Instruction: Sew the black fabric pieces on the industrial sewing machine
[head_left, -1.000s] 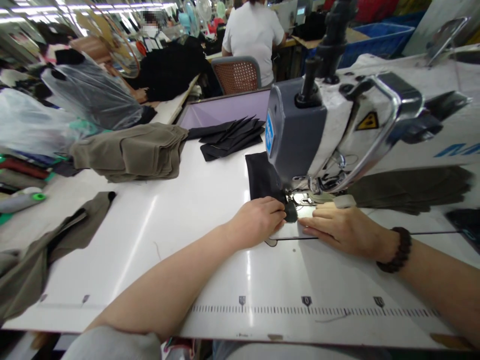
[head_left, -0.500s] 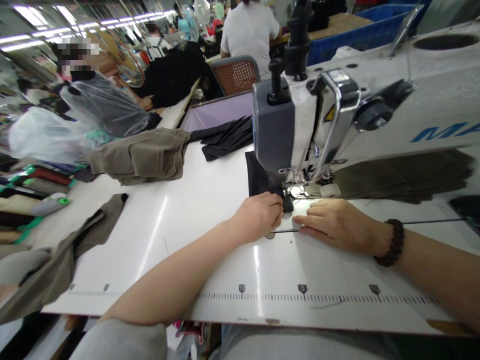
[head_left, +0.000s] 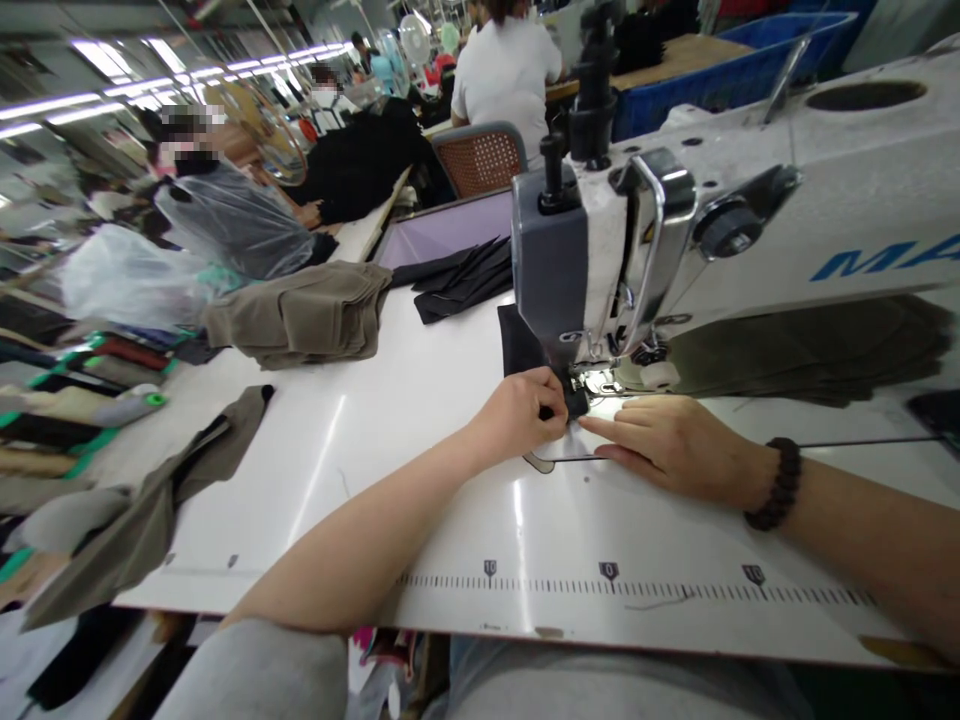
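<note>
My left hand (head_left: 523, 418) pinches the edge of a black fabric piece (head_left: 519, 342), just left of the needle area of a white and grey sewing machine (head_left: 551, 265). Part of that fabric lies flat behind the hand, partly hidden by the machine head. To the right, my right hand (head_left: 664, 440) rests palm down with its fingers stretched out, the index fingertip close to the fabric's near end by the presser foot (head_left: 602, 382). A dark beaded bracelet circles my right wrist.
Folded olive fabric (head_left: 300, 312) and black strips (head_left: 469, 278) lie at the back left of the white table (head_left: 420, 520). Olive pieces (head_left: 810, 350) lie behind the machine arm. Thread cones stand at the far left. Other people sit beyond.
The black fabric's near end and my left hand have shifted slightly, with the fingers now more curled. My right index finger has straightened toward the fabric. The view has moved a little.
</note>
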